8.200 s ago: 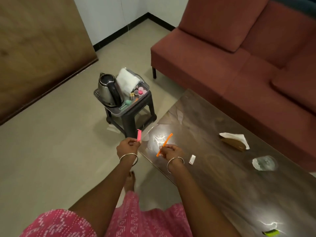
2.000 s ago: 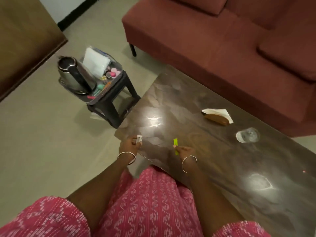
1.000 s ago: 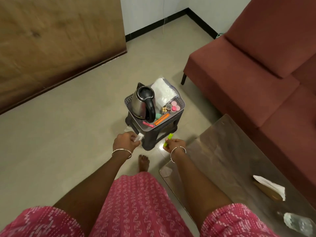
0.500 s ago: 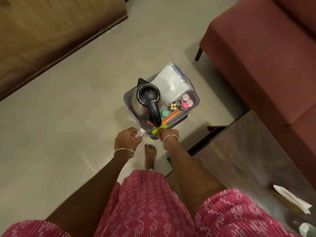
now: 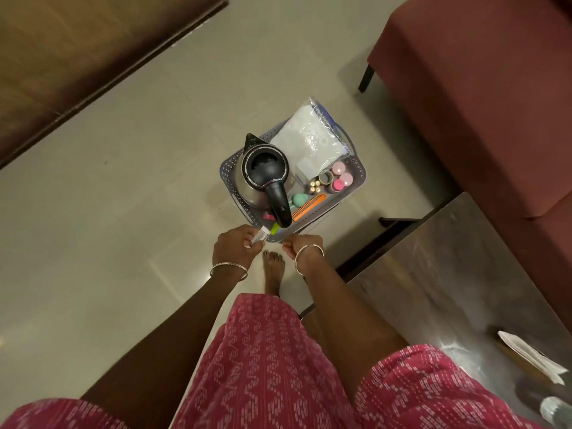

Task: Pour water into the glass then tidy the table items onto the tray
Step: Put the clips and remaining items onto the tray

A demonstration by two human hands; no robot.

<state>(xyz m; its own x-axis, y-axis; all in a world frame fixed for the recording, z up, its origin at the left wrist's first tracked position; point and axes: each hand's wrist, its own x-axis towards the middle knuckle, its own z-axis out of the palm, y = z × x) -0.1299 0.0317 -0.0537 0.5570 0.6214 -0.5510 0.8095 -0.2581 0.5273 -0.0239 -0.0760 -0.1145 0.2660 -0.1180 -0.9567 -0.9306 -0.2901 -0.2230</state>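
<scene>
A grey perforated tray (image 5: 361,177) sits on a dark stool. It holds a steel kettle (image 5: 262,172), a clear bag of white sheets (image 5: 310,143), pink caps (image 5: 341,178), an orange stick (image 5: 310,205), a teal ball (image 5: 298,198) and a pink piece (image 5: 268,217). My left hand (image 5: 236,246) pinches a small white piece (image 5: 258,235) at the tray's near rim. A green piece (image 5: 274,228) lies just inside that rim, apart from my right hand (image 5: 302,244), whose fingers are curled with nothing seen in them. The glass (image 5: 557,409) shows at the bottom right.
The dark table (image 5: 448,274) is at the right, with a napkin holder (image 5: 532,357) on it. A red sofa (image 5: 479,88) stands behind it. A wooden panel (image 5: 77,57) lies at the upper left. My bare foot (image 5: 273,267) is on the floor by the stool.
I turned from the table to the tray, carrying the white and green pieces. The green piece has left my right hand and lies in the tray; the left hand has closed in on the rim.
</scene>
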